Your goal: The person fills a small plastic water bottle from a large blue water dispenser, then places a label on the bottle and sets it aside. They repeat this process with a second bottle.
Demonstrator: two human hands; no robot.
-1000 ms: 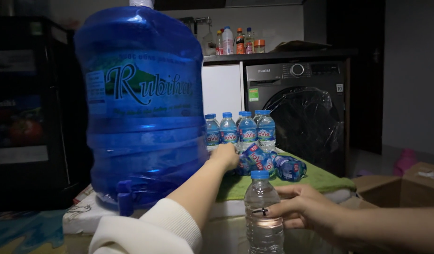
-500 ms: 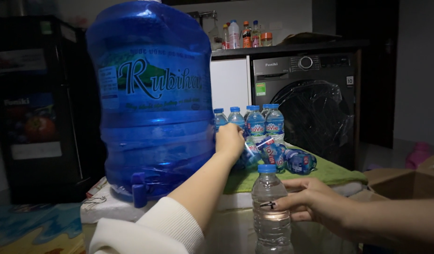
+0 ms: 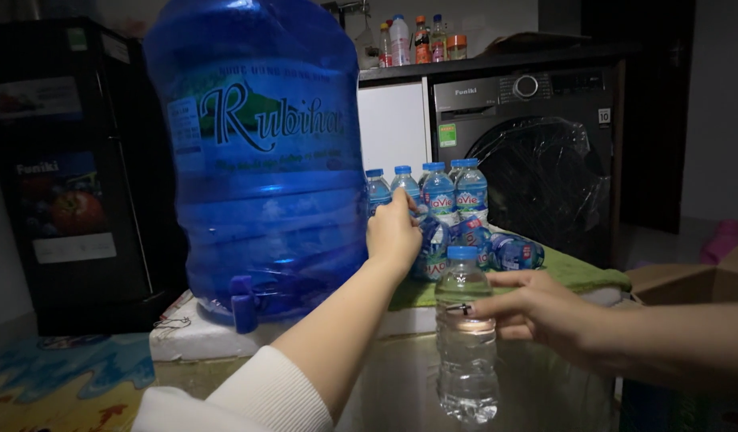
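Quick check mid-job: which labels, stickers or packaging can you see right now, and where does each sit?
Jug label: pale band with green scenery around the big blue jug, left.
Bottle labels: blue-white wraps on small bottles by the left hand.
Fridge poster: fruit picture, far left.
Washer sticker: small green-white rectangle.
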